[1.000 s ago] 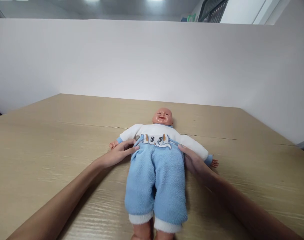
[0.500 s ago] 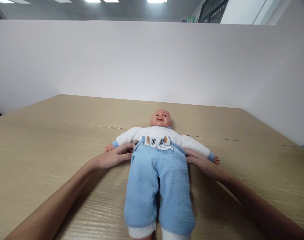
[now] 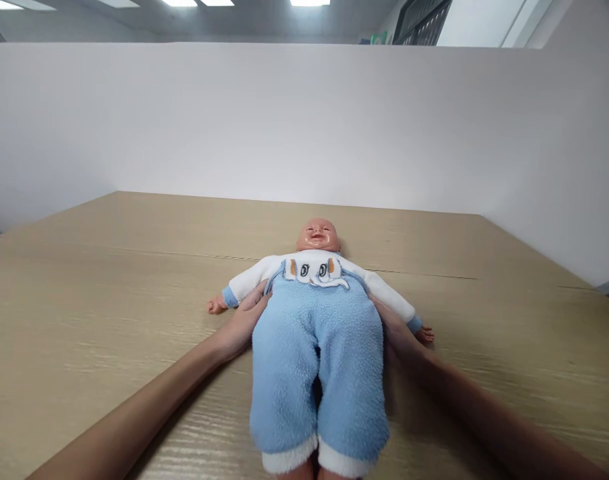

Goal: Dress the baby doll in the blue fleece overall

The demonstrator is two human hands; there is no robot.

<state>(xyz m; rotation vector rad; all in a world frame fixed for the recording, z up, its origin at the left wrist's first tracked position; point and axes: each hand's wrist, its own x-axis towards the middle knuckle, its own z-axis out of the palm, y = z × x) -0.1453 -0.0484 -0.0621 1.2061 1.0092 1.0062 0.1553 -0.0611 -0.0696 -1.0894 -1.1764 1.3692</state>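
While the baby doll (image 3: 317, 308) lies face up on the wooden table (image 3: 134, 287), its head (image 3: 318, 235) at twelve o'clock and its legs running down to six, both hands are now set closer in against its waist than half a second ago. The left hand (image 3: 247, 321), at nine, has turned from lying out beside the light-blue trousers (image 3: 288, 367) to pressing along their edge, its thumb side against the cloth. The right hand (image 3: 395, 329), at three, now has its fingertips out of sight behind the fabric. Each hand looks partly curled around its side, but how firmly either has closed, or on cloth or body, I cannot tell. The white cuffs (image 3: 290, 457) at six, apart a moment ago, now all but meet. This seems to make the hold more even on both sides; whether the hips are off the table does not show.
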